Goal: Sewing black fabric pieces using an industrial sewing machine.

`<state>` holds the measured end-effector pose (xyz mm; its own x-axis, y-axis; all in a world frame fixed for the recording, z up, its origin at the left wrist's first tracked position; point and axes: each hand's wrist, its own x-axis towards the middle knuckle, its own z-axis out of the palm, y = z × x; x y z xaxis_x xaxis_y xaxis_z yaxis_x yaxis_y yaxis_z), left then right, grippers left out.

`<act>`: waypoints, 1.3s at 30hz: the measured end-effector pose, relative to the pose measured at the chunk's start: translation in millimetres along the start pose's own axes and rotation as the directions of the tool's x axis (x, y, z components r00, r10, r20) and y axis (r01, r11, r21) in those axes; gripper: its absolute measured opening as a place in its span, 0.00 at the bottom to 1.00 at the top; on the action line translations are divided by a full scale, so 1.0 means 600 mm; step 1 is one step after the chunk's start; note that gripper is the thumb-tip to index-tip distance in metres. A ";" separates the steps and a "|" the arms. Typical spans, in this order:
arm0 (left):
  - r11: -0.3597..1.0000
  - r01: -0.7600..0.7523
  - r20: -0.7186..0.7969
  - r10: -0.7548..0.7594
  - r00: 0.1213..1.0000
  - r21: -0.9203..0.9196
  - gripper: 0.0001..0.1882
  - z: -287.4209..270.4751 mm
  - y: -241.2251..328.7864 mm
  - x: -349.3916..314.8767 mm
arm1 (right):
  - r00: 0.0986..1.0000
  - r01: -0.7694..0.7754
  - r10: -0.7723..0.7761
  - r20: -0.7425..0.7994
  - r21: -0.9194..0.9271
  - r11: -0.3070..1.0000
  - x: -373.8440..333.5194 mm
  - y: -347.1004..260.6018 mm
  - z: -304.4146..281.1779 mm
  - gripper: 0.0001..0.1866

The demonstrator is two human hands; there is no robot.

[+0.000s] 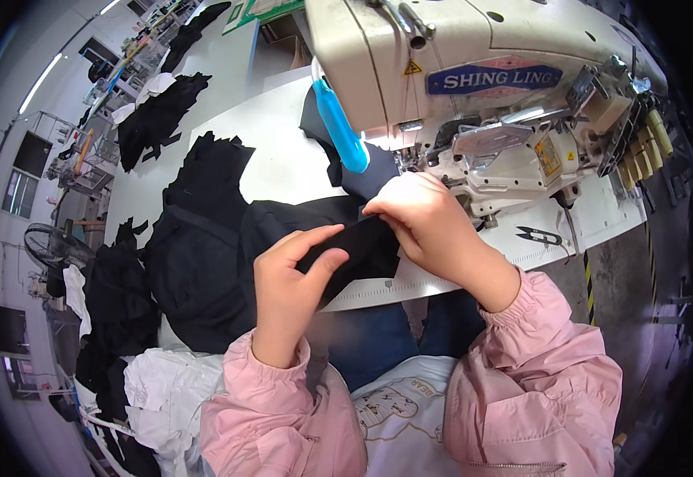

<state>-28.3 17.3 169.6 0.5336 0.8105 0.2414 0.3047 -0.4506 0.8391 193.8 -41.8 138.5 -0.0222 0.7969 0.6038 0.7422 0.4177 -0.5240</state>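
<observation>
A piece of black fabric (354, 248) stretches between my two hands, just in front of the sewing machine (378, 48). My left hand (289, 274) holds its left part, thumb on the near side and fingers along the upper edge. With thumb and forefinger, my right hand (430, 219) pinches the fabric's upper right edge, close beside the needle area. Part of the needle area is hidden behind that hand. A dark fabric piece (368, 173) lies on the white table beneath a bright blue tube-shaped part (340, 127) attached to the machine.
Black fabric pieces (203, 246) are heaped on the white table (279, 171) to the left, with another black pile (159, 119) farther back. Thread snips (539, 236) lie right of my right hand. White cloth (173, 389) is bunched at lower left, and a fan (56, 245) stands beyond.
</observation>
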 end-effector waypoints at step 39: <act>0.779 -0.588 0.096 0.583 0.807 0.217 0.11 0.127 -0.052 0.132 | 0.926 0.138 -0.256 -0.276 -0.383 0.913 -0.030 -0.004 -0.051 0.13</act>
<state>64.4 67.2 125.3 0.6840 0.3554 0.6371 0.0947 -0.9092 0.4055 212.8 -70.5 147.1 -0.0255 0.5109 0.8593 0.9313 0.3246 -0.1653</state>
